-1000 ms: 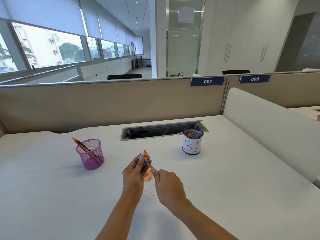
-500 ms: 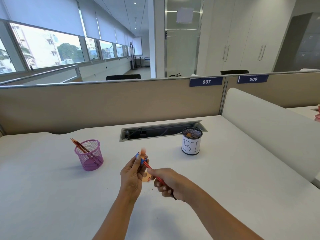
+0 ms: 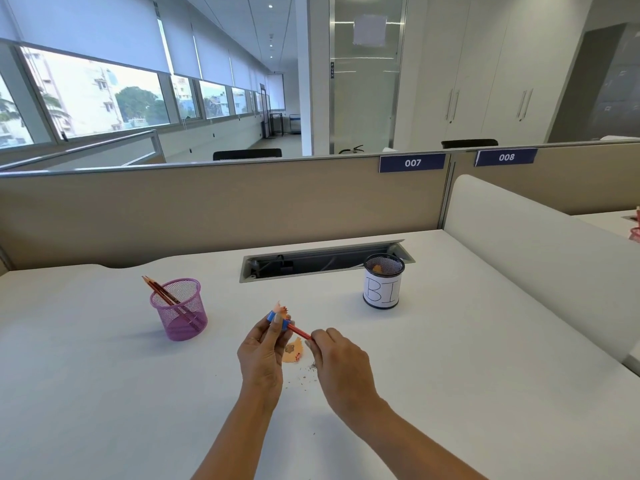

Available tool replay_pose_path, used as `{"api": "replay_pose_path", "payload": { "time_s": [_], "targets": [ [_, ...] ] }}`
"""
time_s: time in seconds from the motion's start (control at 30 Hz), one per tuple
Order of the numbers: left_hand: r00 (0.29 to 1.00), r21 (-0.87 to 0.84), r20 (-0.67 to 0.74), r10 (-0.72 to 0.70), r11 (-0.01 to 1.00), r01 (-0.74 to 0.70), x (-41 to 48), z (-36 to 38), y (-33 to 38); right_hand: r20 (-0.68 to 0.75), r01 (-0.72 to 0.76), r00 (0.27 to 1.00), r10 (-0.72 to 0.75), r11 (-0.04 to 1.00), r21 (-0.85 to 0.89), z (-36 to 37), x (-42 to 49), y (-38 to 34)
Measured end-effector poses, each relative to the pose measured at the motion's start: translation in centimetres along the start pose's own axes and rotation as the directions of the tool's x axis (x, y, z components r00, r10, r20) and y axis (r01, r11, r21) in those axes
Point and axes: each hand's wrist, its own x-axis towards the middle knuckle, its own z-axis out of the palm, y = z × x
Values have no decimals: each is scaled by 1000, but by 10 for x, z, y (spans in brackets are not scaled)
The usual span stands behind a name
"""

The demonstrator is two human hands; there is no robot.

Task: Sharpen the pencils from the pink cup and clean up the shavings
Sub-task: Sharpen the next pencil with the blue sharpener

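Now, pencil (image 3: 300,330) pointing up-left into sharpener (image 3: 271,317), right hand (image 3: 341,362) pinching rear.

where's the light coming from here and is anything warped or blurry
Head view: soft, even light, windows bright at upper left; the pink cup casts a faint shadow leftward on the desk; wide-angle distortion bows the partition; the left hand on the sharpener and right hand on the pencil look sharp.
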Motion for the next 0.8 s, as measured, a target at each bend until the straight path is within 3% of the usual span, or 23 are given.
{"api": "replay_pose_path", "payload": {
  "time_s": [0.1, 0.27, 0.43, 0.53, 0.63, 0.8],
  "targets": [
    [999, 11, 33, 10, 1000, -10, 0, -1, 0, -43, -41, 998, 43, 998, 51, 0, -2, 0],
    [996, 59, 92, 21, 998, -27, 2, -1, 1, 158, -212, 971, 178, 947, 239, -10, 4, -6],
    [990, 36, 138, 21, 999, -26, 3, 2, 4, 348, -426, 894, 284, 779, 460, -15, 11, -9],
    [988, -9, 153, -2, 1000, 3, 4, 4, 6, 461, -544, 832, 309, 617, 568, -22, 14, -12],
    [985, -25, 167, -36, 999, 41, 5, 4, 7, 626, -695, 717, 307, 381, 610, -29, 15, -14],
    [977, -84, 204, -66, 993, 84, 3, 1, 7, 863, -866, 486, 141, -59, 497, -36, 19, -12]
  ]
}}
